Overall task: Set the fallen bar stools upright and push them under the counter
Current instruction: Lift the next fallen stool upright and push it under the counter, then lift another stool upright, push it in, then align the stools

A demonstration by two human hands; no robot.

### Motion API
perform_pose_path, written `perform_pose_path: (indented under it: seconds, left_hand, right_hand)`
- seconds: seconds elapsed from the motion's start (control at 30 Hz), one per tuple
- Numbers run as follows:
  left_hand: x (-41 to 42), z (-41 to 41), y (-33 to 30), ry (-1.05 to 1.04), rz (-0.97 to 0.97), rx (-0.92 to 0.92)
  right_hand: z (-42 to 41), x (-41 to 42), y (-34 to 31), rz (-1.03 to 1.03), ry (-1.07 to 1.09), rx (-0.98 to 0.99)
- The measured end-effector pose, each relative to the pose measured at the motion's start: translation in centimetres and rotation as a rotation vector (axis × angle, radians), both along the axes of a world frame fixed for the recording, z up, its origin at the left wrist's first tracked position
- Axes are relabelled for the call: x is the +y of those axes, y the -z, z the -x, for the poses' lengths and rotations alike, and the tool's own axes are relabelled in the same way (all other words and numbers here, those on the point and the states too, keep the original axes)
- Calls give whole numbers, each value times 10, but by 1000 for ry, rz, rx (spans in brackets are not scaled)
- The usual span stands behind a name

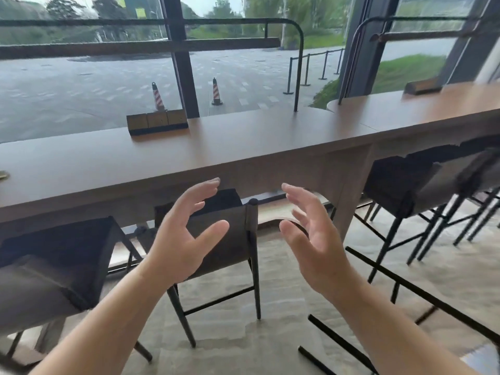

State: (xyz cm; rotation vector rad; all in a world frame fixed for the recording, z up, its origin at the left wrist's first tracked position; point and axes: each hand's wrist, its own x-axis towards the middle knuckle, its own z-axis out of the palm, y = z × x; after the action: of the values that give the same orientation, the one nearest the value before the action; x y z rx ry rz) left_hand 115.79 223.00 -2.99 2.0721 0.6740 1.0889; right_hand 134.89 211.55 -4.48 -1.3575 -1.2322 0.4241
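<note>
A dark bar stool point(235, 239) with a low brown backrest stands upright in the middle, its seat tucked under the wooden counter point(243, 142). My left hand point(184, 236) hovers open just in front of its backrest, fingers spread, touching nothing. My right hand point(311, 234) is open too, held to the right of the stool with the palm facing left. Another upright stool point(54, 269) stands at the left, partly under the counter. A third stool point(405, 188) stands at the right. Black legs of a fallen stool point(422, 296) stretch across the floor at the lower right.
A small wooden block holder point(157, 121) sits on the counter near the window. Thin black metal rails point(299, 63) rise from the countertop. More stool legs point(476, 220) crowd the far right. Light tiled floor point(281, 280) lies between the stools.
</note>
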Motion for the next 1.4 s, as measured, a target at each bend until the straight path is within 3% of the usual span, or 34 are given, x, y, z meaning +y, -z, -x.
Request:
perform_pose_path:
  seconds: [0.5,1.07,1.4]
  left_hand:
    - [-147,-131,-18,392,-94,-18]
    - [-456,-323,-25,739,-80,-112]
    - [-547,-400,-11,869,-2,-55]
  right_hand:
    - [-78,-209,-22,-63,306,27]
    - [-204,-564,-35,-82,634,-13]
    - [-252,-656,-23,-123,751,27]
